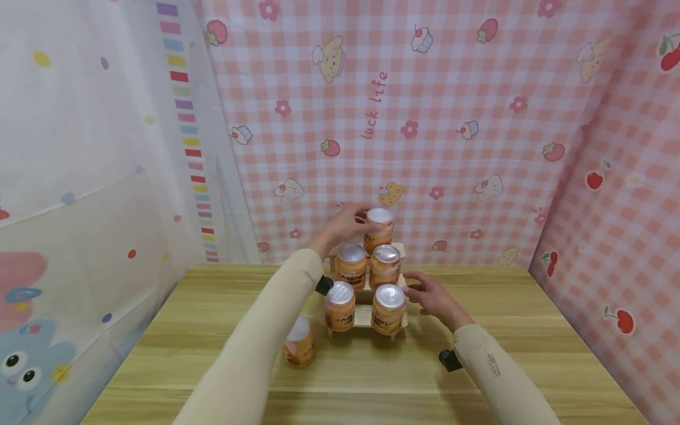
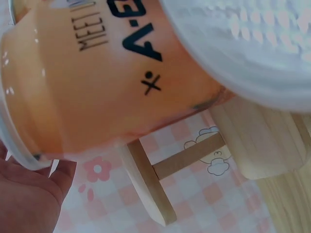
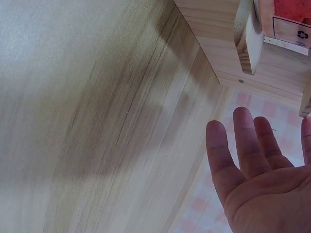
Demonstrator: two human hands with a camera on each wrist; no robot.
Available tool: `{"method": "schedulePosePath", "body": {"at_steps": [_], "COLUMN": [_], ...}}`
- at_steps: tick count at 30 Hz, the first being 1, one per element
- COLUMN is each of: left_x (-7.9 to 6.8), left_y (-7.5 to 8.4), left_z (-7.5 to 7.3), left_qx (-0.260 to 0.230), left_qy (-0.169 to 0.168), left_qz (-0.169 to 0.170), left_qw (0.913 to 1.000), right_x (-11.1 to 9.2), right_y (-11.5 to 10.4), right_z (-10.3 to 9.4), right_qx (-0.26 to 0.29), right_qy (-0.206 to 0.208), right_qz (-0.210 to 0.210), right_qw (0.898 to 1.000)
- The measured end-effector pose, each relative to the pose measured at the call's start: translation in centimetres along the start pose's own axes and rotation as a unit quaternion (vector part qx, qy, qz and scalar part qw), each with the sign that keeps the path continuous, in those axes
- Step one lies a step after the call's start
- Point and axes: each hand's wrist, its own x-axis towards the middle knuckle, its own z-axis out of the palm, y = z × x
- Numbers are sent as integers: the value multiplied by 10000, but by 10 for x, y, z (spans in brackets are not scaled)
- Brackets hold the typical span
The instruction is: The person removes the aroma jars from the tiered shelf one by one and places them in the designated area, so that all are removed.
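A small wooden tiered rack (image 1: 363, 316) bears several orange cans with silver lids. My left hand (image 1: 347, 227) grips the can (image 1: 378, 231) on the top tier, its thumb across the front. Below it, two cans (image 1: 352, 267) stand side by side on the middle tier. A left can (image 1: 340, 307) and a right can (image 1: 388, 310) stand apart on the lowest tier. In the left wrist view an orange can (image 2: 97, 92) hides most of the left hand. My right hand (image 1: 432, 298), fingers loosely extended, is beside the rack near the lower right can.
Another orange can (image 1: 300, 342) stands on the wooden table (image 1: 372, 383), left of the rack and close to the left forearm. A pink checked curtain (image 1: 451, 147) hangs behind the table, and a white patterned curtain (image 1: 106, 177) along the left.
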Motion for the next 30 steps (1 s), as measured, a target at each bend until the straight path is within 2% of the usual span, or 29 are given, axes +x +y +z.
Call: {"method": "schedulePosePath", "body": {"at_steps": [3,23,30], "left_x": [2,2,1], "left_y": [0,0,0], "left_z": [1,5,3], "left_qx": [-6,-212,32], "left_qy": [21,28,203], "left_qz": [75,-43,27], "left_qw": [10000,9998,9998], "right_x": [-1,-1,-2], "right_y": [0,0,-2], "right_z": [0,0,-3], "right_qx": [-21,25,-10], "right_qy": [6,-29,-129], "right_qz": [13,24,-66], "right_qw": [10000,10000,9999]}}
